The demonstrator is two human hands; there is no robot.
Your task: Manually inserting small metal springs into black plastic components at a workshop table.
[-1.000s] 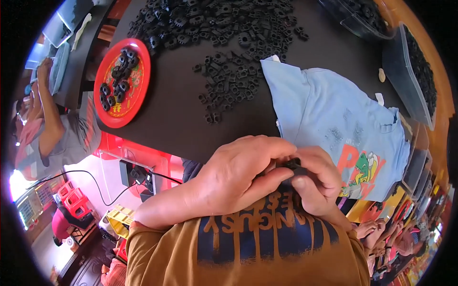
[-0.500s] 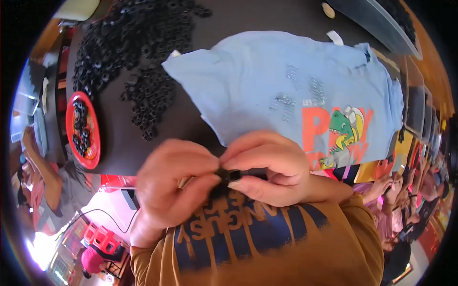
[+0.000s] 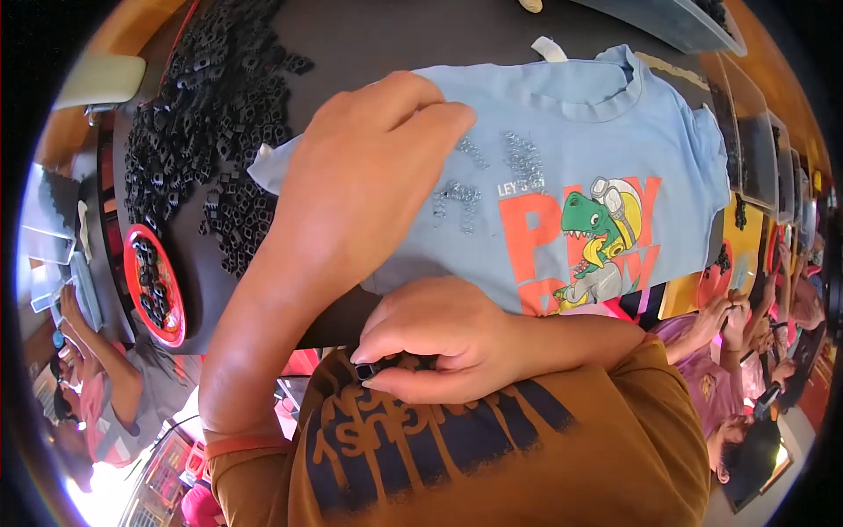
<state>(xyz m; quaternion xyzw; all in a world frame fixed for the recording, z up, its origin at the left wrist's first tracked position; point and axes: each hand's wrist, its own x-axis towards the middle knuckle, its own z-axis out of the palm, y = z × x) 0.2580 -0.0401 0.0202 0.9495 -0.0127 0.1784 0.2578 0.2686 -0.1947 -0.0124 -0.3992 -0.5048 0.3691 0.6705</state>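
My right hand (image 3: 448, 338), close to my chest, pinches a small black plastic piece (image 3: 364, 371) between thumb and fingertips. My left hand (image 3: 378, 149) reaches out over a light blue T-shirt (image 3: 680, 158) spread on the table. Its fingers are curled together near small shiny silvery bits (image 3: 524, 158) that lie in loose clusters on the cloth. Whatever those fingertips hold, if anything, is hidden. The shirt carries a printed green dinosaur (image 3: 593, 224) and red lettering.
Many small black pieces (image 3: 219, 105) are heaped on the dark table (image 3: 351, 39) at the left. A red-rimmed plate (image 3: 180, 329) with black pieces stands at its left edge. Clear plastic bins (image 3: 746, 132) line the right. Other people sit on both sides.
My left hand has left the black piece and moved up and forward onto the shirt. My right hand, still holding the piece, has shifted down and left in view.
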